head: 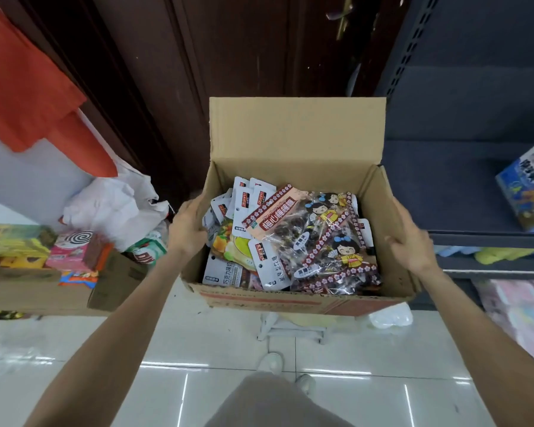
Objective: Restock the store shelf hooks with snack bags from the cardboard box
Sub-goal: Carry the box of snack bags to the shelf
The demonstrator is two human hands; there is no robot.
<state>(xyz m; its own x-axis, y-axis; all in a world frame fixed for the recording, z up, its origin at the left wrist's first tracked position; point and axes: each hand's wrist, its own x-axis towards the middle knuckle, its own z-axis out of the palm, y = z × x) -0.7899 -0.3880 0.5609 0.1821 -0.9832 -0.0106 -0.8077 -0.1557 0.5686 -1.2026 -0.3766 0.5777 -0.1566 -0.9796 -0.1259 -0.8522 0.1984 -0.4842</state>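
Head view first, what's at the edges?

— Both hands are on the cardboard box [293, 143]. Left hand [188, 229] grips the left wall, fingers curled over its rim. Right hand [409, 241] lies against the right wall with its fingers wrapped round the outside; it's blurred.

— And the box itself?

— Open-topped, far flap standing upright, full of snack bags [259, 241]. A big clear bag with cartoon girls [330, 238] lies on top, to the right; small white-headed packets crowd the left side.

— Room to move?

— Tight on both sides. Just right of the box stands a dark shelf unit [463, 167], with a blue box [527, 192] on its shelf. Left, well apart, a second carton of goods [43, 282] sits on the floor with a white plastic bag [114, 208] behind it. A dark wooden door [228, 50] rises behind the flap.

— Underfoot?

— Glossy white floor tiles [74, 349], open toward the camera. A white stool [290, 328] shows under the box's near edge.
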